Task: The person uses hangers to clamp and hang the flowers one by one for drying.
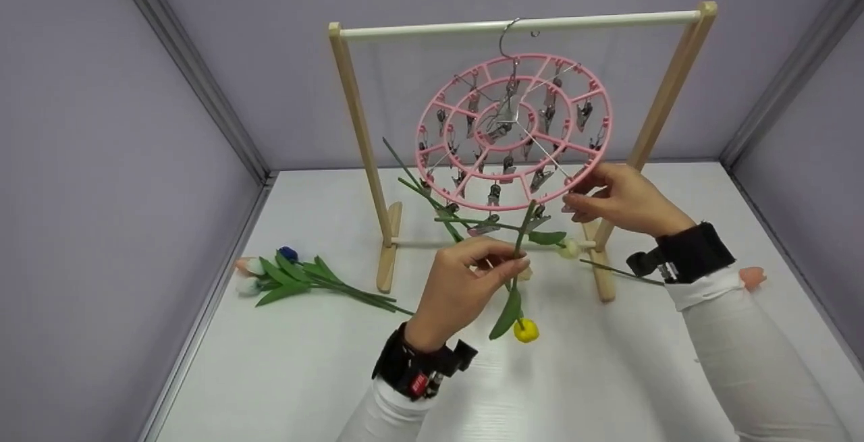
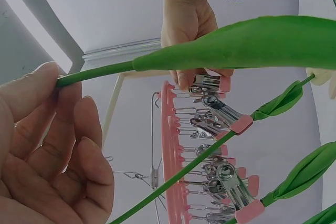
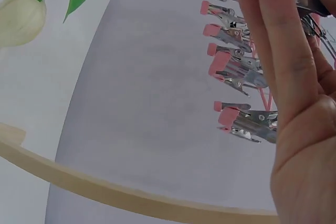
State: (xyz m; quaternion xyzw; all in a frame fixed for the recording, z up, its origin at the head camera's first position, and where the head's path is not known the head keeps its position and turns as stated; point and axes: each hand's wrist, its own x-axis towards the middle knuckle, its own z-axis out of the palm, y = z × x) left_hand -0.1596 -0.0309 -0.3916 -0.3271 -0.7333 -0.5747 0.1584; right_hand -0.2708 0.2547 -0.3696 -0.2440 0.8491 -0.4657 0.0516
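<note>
A pink round clip hanger hangs by its metal hook from a white rail. Below its front edge, my left hand pinches the green stem of a yellow tulip, its flower pointing down. At the hanger's right rim, my right hand pinches a metal clip with pink tips, partly covered by the fingers. Other clips grip green stems, as the left wrist view shows at a near clip. A white tulip lies sideways under the rim, between both hands.
The rail spans a wooden stand with two posts. Several tulips, blue, pink and white, lie on the white table at left. A pink tulip lies beyond the right sleeve. Grey walls surround the table.
</note>
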